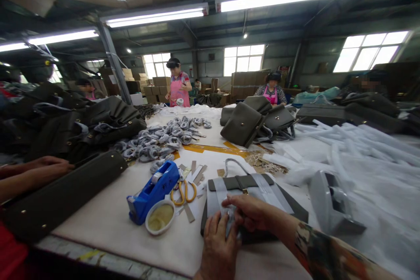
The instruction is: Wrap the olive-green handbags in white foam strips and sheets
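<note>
A dark olive handbag [285,203] lies in front of me with its loop handle [236,162] pointing away. Strips of white wrapping [267,190] cross its flap on both sides of a small gold clasp [245,191]. My left hand [219,245] rests on the front of the bag, its fingers stretched out over crinkled, whitish material. From the right comes my right hand [254,212], index finger extended onto the left strip and the other fingers curled in. What those curled fingers hold is hidden.
Left of the bag are a blue tape dispenser [154,192], a small bowl [160,218] and yellow-handled scissors [183,193]. A grey dispenser [331,201] stands at right. Coiled straps [164,138] and more bags [243,124] lie beyond. A co-worker's hands [49,168] touch a bag at left.
</note>
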`<action>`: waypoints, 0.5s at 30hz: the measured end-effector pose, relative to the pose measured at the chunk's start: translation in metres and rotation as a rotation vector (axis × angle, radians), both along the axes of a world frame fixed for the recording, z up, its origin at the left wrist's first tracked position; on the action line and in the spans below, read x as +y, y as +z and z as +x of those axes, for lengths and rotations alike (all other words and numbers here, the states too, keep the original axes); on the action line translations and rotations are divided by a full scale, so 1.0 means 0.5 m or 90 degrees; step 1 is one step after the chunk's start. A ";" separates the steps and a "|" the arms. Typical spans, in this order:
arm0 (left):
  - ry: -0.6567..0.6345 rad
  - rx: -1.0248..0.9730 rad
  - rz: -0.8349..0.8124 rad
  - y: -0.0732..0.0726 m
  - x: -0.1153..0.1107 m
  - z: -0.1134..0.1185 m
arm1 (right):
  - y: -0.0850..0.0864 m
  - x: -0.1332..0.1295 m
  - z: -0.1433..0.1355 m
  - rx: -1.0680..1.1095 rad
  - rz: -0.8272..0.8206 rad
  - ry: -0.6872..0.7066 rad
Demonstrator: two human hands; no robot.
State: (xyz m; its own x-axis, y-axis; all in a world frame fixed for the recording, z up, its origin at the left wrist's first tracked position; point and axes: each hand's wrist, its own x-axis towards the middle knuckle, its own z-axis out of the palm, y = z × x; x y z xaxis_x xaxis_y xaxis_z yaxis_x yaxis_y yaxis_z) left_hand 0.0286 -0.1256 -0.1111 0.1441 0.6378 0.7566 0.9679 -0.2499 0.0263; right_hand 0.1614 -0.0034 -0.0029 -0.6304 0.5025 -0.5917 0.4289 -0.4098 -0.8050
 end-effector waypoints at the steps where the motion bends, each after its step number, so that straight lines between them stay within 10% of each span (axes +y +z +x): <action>1: -0.001 0.002 0.002 0.000 0.001 -0.001 | -0.002 0.001 -0.002 -0.022 0.063 0.023; 10: -0.009 -0.042 0.067 -0.012 0.010 0.003 | 0.016 0.014 0.026 -0.118 0.668 0.045; 15: -0.013 -0.021 0.046 0.000 0.005 0.004 | 0.030 -0.022 0.069 -0.122 0.845 0.258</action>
State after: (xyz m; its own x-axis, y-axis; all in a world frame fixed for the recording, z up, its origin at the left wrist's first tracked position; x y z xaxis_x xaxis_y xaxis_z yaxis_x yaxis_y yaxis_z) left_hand 0.0307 -0.1231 -0.1113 0.1304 0.5790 0.8048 0.9615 -0.2719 0.0398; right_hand 0.1959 -0.0142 0.0121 -0.8289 0.5532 0.0832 0.4789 0.7786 -0.4056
